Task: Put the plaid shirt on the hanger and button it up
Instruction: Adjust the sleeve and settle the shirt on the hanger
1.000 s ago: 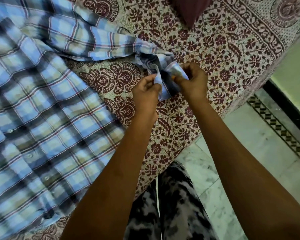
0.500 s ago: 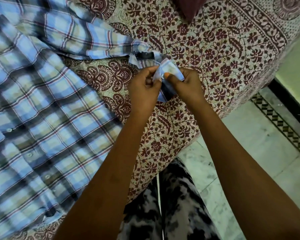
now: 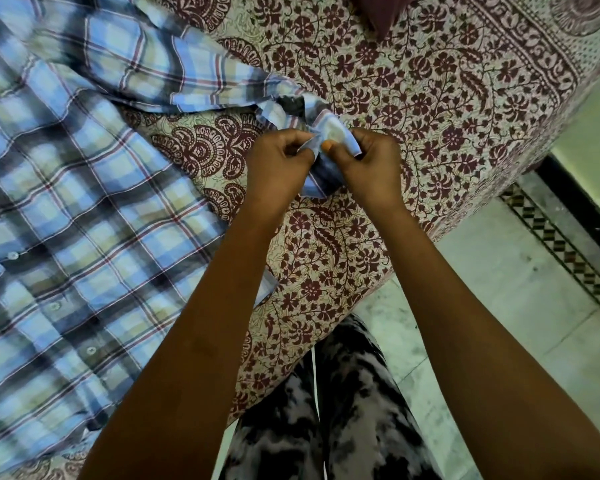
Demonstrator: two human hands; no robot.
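**Both hands on the cuff of the plaid shirt**

I see the plaid shirt [image 3: 84, 209] lying spread flat on the bedsheet [image 3: 413, 98], filling the left side of my view. Its front shows a row of small white buttons [image 3: 13, 255] going down toward the lower left. One sleeve [image 3: 174, 74] runs from the top left across to the middle, and its end, the cuff [image 3: 326, 133], is lifted a little between my two hands.

My left hand [image 3: 278, 164] is closed, with the fingers pinching the left edge of the cuff. My right hand [image 3: 371, 164] is closed too, the thumb pressing on the cuff cloth from my side. The two hands are just beside each other, almost touching. I cannot tell if a button is between the fingers, the cloth hides it.

The bedsheet has a dark red flower print. At the top edge a dark red pillow [image 3: 385, 8] lies on it. Below my arms are patterned trousers [image 3: 343, 410], and to the right is a pale tiled floor [image 3: 499, 289].
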